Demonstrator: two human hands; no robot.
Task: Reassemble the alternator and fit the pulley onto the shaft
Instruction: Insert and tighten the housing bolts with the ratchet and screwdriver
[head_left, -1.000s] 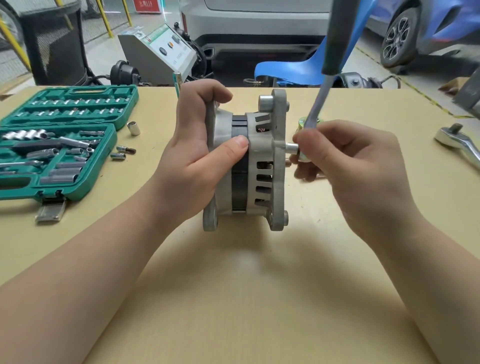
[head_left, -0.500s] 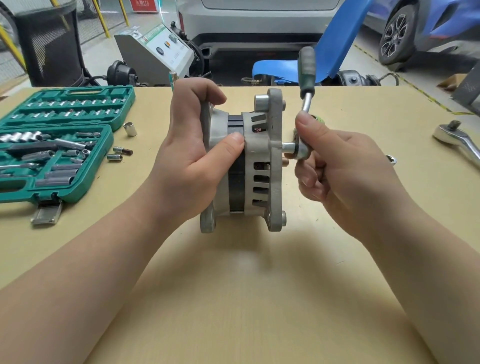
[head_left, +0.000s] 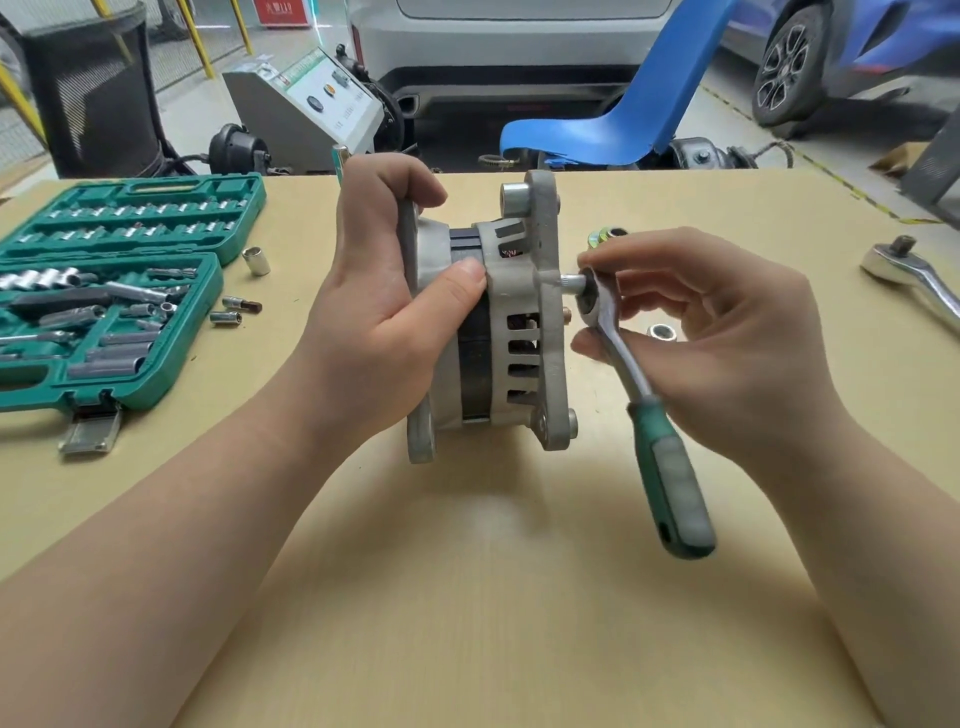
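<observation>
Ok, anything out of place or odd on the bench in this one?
Only loose parts. One socket and two small bits lie on the table outside the open socket case. A second ratchet lies unused far right. Nothing looks spilled or damaged.

The alternator (head_left: 498, 322) housing is matt, cast grey metal around a dark band. The ratchet (head_left: 631, 374) has a polished metal head and a green plastic grip. The socket case (head_left: 156, 374) at left is green plastic holding bright metal sockets. The table (head_left: 467, 597) is smooth, matt tan board.
</observation>
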